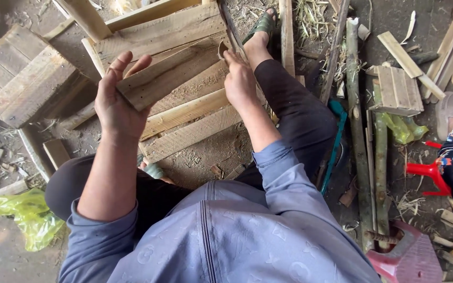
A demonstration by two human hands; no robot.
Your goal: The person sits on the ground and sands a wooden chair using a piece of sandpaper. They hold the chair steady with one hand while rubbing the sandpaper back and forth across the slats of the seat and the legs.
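Left hand (115, 102) clamped on near end of short pale wooden plank (170, 73), thumb above, fingers mostly hidden beneath. Plank angled over slatted wooden pallet frame (190, 123) on dirt floor. Right hand (239, 81) closed at plank's far end around small curved object (222, 50); identity indeterminate, fingertips concealed. Right foot in green sandal (262, 25) partly cut off behind upright slat. Teal-handled tool (335, 141) half hidden beside dark trouser leg. Yellow plastic bag (24, 215) at lower left.

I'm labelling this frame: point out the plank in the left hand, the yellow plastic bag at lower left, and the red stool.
plank (166, 76), head view, middle of its face.
yellow plastic bag (27, 216), head view, its centre.
red stool (412, 259), head view, its seat.
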